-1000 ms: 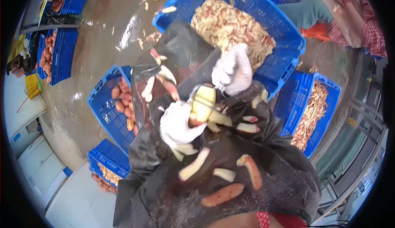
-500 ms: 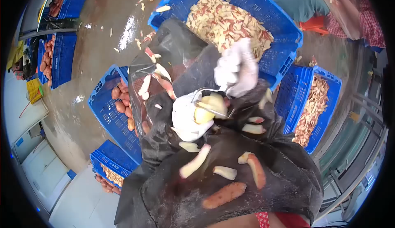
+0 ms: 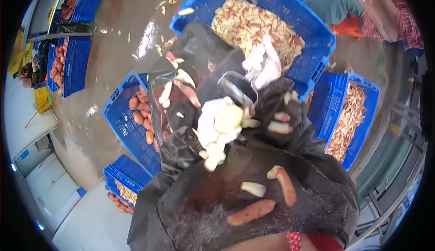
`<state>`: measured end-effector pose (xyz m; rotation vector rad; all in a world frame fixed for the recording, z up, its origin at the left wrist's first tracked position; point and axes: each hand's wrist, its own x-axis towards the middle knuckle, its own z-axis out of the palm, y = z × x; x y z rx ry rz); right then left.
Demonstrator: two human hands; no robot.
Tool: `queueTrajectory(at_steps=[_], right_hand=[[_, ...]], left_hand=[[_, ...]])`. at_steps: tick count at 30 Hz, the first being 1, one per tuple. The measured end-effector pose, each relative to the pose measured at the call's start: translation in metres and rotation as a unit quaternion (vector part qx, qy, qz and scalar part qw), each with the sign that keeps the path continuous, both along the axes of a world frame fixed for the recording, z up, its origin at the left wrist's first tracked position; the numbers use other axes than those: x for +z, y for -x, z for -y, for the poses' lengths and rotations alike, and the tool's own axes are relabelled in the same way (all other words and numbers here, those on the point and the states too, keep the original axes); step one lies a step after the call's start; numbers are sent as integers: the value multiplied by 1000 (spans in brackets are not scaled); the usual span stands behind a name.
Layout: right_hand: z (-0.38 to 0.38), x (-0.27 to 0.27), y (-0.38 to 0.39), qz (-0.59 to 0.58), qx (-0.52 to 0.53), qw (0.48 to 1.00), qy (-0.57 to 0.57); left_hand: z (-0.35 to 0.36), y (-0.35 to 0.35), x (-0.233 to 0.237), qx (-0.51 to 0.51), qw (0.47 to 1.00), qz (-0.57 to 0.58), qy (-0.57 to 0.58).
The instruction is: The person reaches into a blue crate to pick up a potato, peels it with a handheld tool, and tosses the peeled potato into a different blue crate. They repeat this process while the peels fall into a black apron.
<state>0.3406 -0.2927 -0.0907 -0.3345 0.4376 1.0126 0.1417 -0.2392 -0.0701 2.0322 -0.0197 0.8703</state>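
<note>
My left hand (image 3: 207, 123), in a white glove, is closed around a peeled, pale yellow potato (image 3: 228, 118) above my lap. Just beyond it, my right hand (image 3: 266, 67), gloved too, grips a metal-framed peeler (image 3: 239, 95); the blade end is blurred and held apart from the potato. Pale peelings (image 3: 213, 155) touch the underside of my left glove. More red-skinned strips (image 3: 285, 185) lie on the black apron (image 3: 199, 205) over my lap and knees.
A blue crate (image 3: 312, 65) heaped with peelings stands ahead, another crate (image 3: 319, 110) of peelings at right. Red potatoes (image 3: 140, 110) fill part of a crate at left. More potato crates (image 3: 74, 67) stand farther left. Someone's teal-clad leg (image 3: 335, 6) shows at upper right.
The peeler has lifted off the potato, upward and away. My left hand still holds the potato. Peelings near my left hand have shifted, and the long strip below it no longer lies there.
</note>
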Motion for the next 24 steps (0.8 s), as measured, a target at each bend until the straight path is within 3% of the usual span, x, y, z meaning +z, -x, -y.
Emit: queueTrajectory(at_steps=[2, 3, 4, 6, 7, 10, 11, 12, 14, 15, 19, 20, 22, 23, 24], right_hand=[[11, -29, -25, 152, 34, 979, -129], [10, 25, -16, -16, 95, 989, -111], [10, 47, -1, -4, 189, 966, -174], [-2, 30, -1, 23, 134, 991, 15], [2, -34, -29, 19, 120, 990, -70], [-2, 18, -23, 54, -15, 985, -161], [-7, 36, -5, -43, -7, 970, -240], [-12, 29, 5, 50, 42, 979, -194], [-24, 1, 19, 81, 74, 981, -159], [-25, 7, 20, 54, 75, 977, -192], [-34, 24, 15, 164, 115, 976, -81], [-42, 9, 5, 153, 66, 985, 46], [-35, -54, -45, 87, 5, 996, -33], [-33, -51, -51, 82, -74, 994, -7], [-36, -29, -35, 155, -126, 977, -76]], left_hand=[[0, 3, -4, -11, 1000, -3, 3], [1, 3, -2, -7, 1000, -7, 7], [-3, 2, 2, 1, 1000, -21, 18], [-5, -3, 5, 5, 999, -36, 20], [-7, -2, 4, -2, 999, -41, 26], [-13, 0, 16, -17, 994, -78, 71], [-14, 0, 20, -24, 990, -97, 95], [-18, -2, 22, -29, 986, -113, 115], [-25, -2, 29, -39, 972, -148, 180], [-28, -2, 33, -41, 963, -165, 211], [-14, -4, 36, -29, 913, -220, 342], [-12, -4, 34, -24, 903, -225, 365], [-12, -4, 33, -19, 879, -227, 418], [-13, -2, 31, -16, 868, -226, 441], [-11, 0, 29, -17, 852, -218, 475]])
